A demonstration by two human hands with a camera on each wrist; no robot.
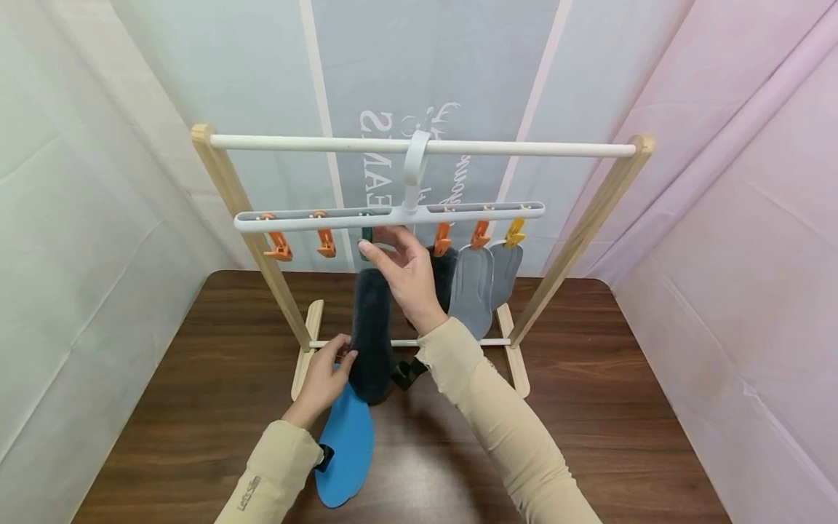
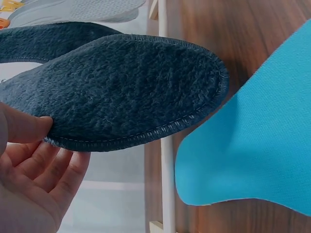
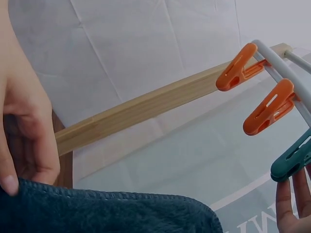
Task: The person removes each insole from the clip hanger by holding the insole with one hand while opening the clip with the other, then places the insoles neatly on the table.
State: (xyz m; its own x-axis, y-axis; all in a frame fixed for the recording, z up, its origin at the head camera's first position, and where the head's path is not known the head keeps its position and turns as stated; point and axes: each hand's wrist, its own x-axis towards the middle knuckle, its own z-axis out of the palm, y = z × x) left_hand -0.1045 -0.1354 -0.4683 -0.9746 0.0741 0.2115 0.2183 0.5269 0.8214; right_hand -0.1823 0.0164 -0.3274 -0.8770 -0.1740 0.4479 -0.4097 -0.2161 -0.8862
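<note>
My left hand [image 1: 327,375] pinches the side edge of a dark fuzzy insole [image 1: 371,335] between thumb and fingers; the left wrist view shows its stitched border. The insole stands lengthwise, its upper end just below a green clip [image 3: 291,158]. With thumb and fingertips, my right hand [image 1: 409,273] holds this clip, which hangs from a white hanger [image 1: 327,220]. In the right wrist view the insole's end is apart from the clip. A bright blue insole [image 1: 347,451] lies below my left hand.
The hanger hooks over the white top bar [image 1: 524,148] of a wooden rack [image 1: 583,233]. Left of the green clip hang two bare orange clips [image 3: 267,107]. On the right, clips hold another dark insole [image 1: 444,280] and two grey insoles [image 1: 473,280]. Brown table [image 1: 602,429] underneath.
</note>
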